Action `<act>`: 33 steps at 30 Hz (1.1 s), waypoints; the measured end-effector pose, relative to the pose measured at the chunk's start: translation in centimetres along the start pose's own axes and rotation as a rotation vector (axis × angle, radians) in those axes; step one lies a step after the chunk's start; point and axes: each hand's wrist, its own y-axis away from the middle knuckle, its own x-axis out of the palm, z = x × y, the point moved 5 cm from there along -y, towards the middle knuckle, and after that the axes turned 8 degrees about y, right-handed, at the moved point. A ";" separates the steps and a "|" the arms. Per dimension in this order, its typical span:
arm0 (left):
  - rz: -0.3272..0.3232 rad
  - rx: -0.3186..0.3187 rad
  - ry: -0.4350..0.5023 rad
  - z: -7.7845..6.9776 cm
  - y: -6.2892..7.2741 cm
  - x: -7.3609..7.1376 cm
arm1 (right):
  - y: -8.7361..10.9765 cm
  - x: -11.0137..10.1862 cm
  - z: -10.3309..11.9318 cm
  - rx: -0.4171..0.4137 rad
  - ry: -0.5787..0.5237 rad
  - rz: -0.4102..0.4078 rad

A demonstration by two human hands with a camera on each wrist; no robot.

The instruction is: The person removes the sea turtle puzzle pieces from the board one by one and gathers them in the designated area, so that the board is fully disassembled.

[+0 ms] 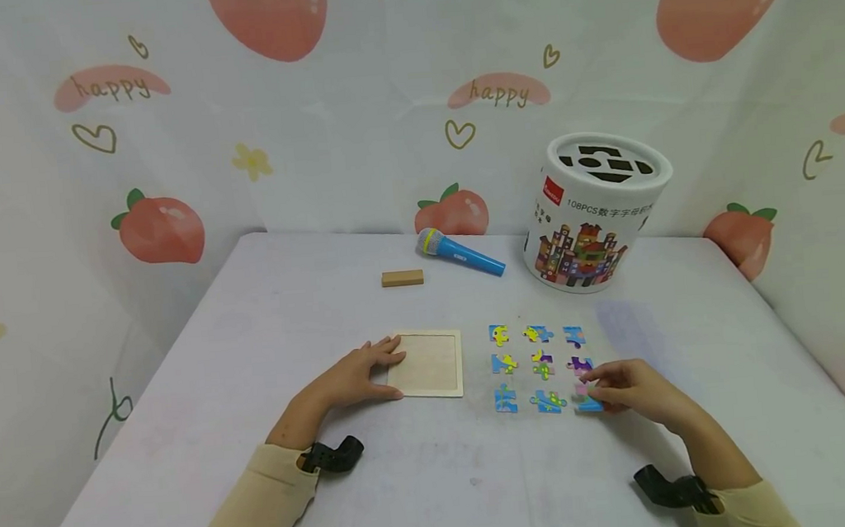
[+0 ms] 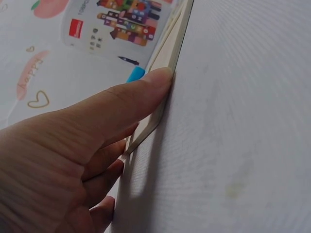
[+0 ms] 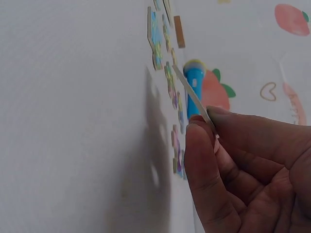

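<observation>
A square wooden puzzle tray lies flat on the white table. My left hand grips its left side, with the thumb at the near edge and the fingers spread along the side and top. In the left wrist view the thumb presses the tray's rim. My right hand pinches a blue and pink jigsaw piece between thumb and fingertips. The right wrist view shows that piece edge-on, tilted and raised above the table. Several other jigsaw pieces lie in rows between the tray and my right hand.
Behind the tray lie a small brown wooden block and a blue toy microphone. A tall white printed bucket with a shape-cut lid stands at the back right. A fruit-patterned cloth hangs behind the table.
</observation>
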 end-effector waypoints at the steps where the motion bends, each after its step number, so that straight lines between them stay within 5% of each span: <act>1: 0.001 0.000 0.001 0.0 0.0 0.0 | 0.0 0.0 -0.2 0.008 -0.002 -0.004; 10: 0.001 0.010 -0.001 0.1 -0.1 0.1 | 0.1 0.0 -1.3 0.031 -0.034 -0.002; 22: 0.008 0.025 0.007 -0.2 -0.1 -0.1 | -0.1 0.0 -2.0 0.107 0.027 -0.123; 33: 0.009 0.002 0.010 -0.1 -0.2 0.0 | -0.3 0.2 -2.1 0.110 0.010 -0.152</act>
